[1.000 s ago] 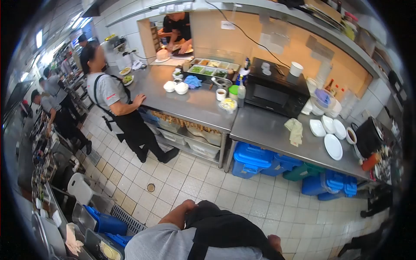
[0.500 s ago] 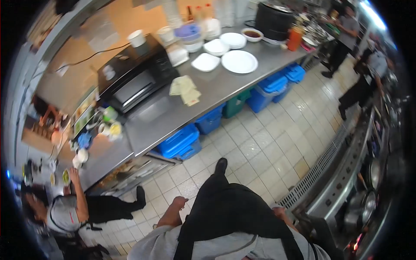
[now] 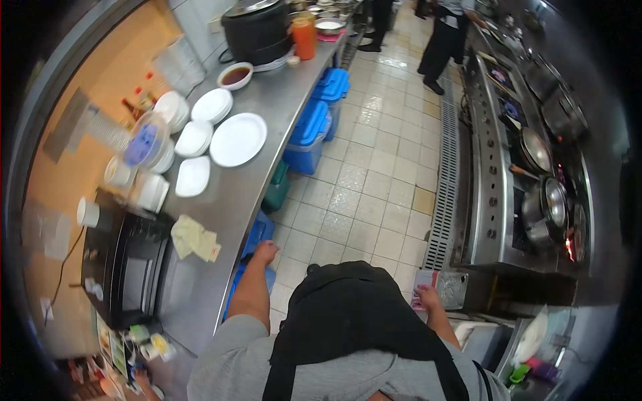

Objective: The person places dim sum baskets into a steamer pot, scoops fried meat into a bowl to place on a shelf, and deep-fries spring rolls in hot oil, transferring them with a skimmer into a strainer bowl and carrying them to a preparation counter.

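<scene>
My left hand [image 3: 265, 251] is held out beside the steel counter's front edge, over the blue bins below. Its fingers are curled closed and nothing shows in them. My right hand [image 3: 426, 296] hangs on the other side of my black apron [image 3: 361, 314], fingers curled. It overlaps a red-and-white flat item [image 3: 425, 278] beside a shiny metal container [image 3: 452, 290]; I cannot tell whether it holds anything. On the counter nearest my left hand lies a yellowish cloth [image 3: 192, 238], with a black oven [image 3: 137, 267] behind it.
Plates [image 3: 239, 140], bowls and a black cooker [image 3: 257, 33] stand along the steel counter [image 3: 221, 204]. Lidded blue bins [image 3: 309, 127] sit beneath its edge. Right is a stove [image 3: 491, 167] with pots [image 3: 545, 207] and a flame. A person [image 3: 445, 40] stands ahead in the tiled aisle [image 3: 361, 167].
My view has turned right, so the aisle now runs straight ahead and the stove shows more fully. The person at the left has left view. My left hand is now closer to the counter.
</scene>
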Action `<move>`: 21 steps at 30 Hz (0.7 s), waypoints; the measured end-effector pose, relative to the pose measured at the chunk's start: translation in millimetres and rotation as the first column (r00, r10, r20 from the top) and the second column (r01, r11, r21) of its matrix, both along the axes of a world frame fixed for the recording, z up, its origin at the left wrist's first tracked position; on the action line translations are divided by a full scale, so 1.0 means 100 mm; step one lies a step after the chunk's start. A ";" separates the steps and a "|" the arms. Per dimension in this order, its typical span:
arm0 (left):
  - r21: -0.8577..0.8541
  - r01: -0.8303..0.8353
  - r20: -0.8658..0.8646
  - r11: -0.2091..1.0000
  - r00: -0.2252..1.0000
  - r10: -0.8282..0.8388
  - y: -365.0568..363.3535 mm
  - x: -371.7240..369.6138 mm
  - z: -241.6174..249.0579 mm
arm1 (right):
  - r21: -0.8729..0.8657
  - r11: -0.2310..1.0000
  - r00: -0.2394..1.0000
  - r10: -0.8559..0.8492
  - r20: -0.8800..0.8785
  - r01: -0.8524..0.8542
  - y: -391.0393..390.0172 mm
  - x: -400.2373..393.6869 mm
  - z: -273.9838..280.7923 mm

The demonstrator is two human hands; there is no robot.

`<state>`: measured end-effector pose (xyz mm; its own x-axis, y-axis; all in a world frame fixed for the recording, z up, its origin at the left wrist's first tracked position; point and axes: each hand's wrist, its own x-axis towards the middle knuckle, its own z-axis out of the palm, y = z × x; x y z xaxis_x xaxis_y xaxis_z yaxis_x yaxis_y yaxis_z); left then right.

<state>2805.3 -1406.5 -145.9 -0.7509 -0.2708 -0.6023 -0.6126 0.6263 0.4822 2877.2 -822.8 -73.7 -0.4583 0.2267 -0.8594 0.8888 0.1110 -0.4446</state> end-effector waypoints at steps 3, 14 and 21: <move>0.026 -0.023 -0.108 0.999 0.994 0.026 0.06 -0.56 -0.01 | -0.022 0.999 0.999 -0.028 -0.025 0.027 0.23 0.32 -0.55; -0.108 0.536 -0.025 0.837 0.841 -0.541 1.11 -0.48 -0.57 | 0.642 0.256 0.258 0.962 -0.093 -0.723 1.88 1.00 -1.94; -0.005 0.848 0.197 0.530 0.521 -0.831 0.91 -0.47 -0.67 | 0.294 0.954 0.983 0.007 -0.185 0.049 1.75 -0.70 -0.71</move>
